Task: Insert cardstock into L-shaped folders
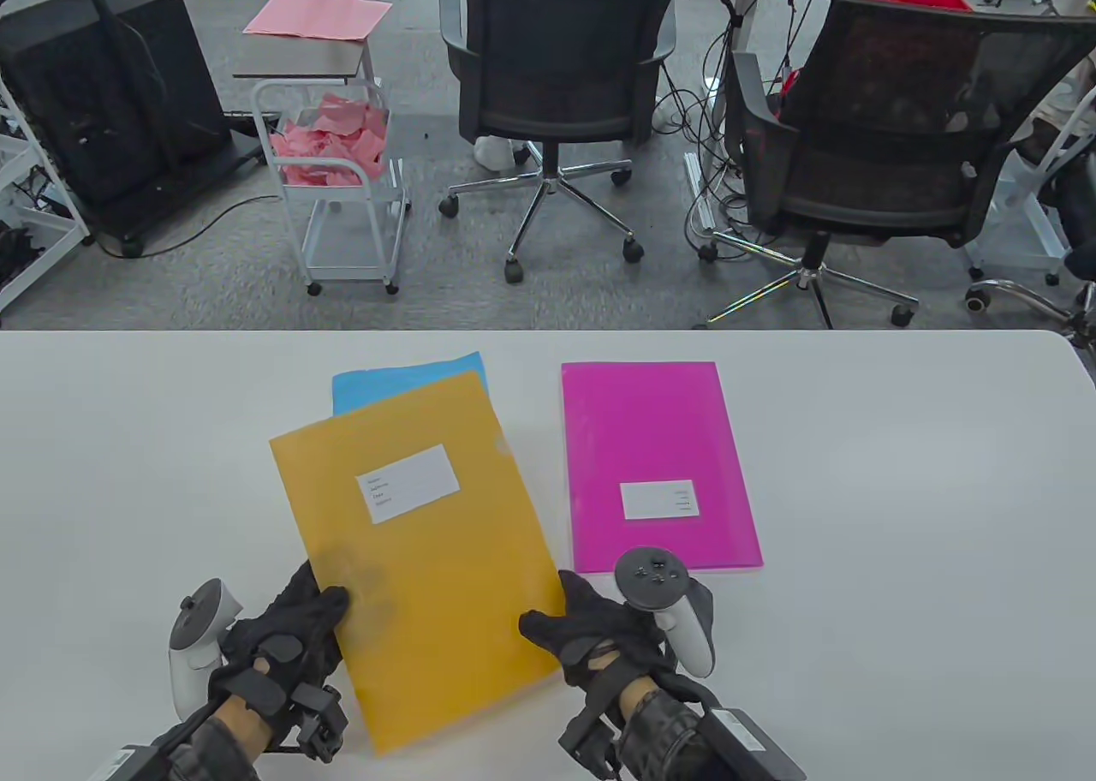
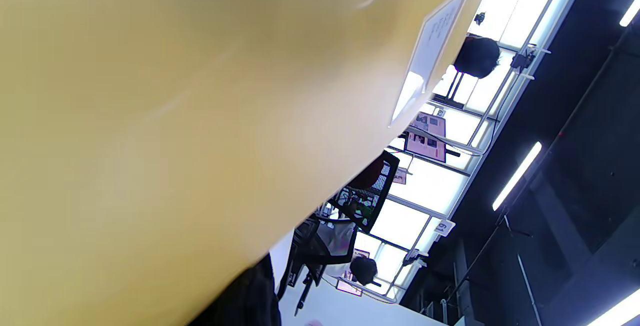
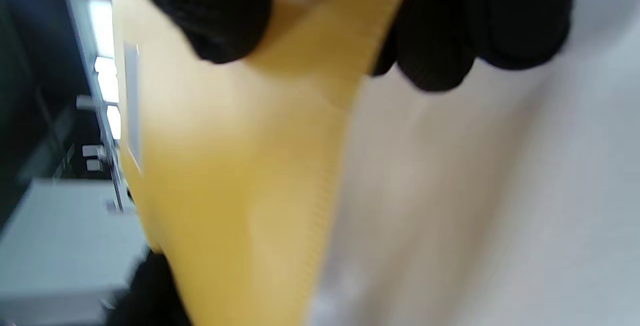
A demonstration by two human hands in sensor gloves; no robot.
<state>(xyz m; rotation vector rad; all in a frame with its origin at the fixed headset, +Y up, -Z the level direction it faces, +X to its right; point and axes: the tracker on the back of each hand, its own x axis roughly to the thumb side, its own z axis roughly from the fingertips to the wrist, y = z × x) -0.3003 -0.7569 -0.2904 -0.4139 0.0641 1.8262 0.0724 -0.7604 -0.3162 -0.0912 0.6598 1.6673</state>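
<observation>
Both hands grip orange folder; pink folder beside, on table.

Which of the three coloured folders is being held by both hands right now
The orange folder. The left hand and right hand grip its near corners, while the magenta folder lies untouched on the table and the blue one peeks out behind it.

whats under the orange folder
A blue folder shows past the far edge of the orange folder; the rest of it is covered. Both hands, left hand and right hand, hold the orange folder's near corners.
</observation>
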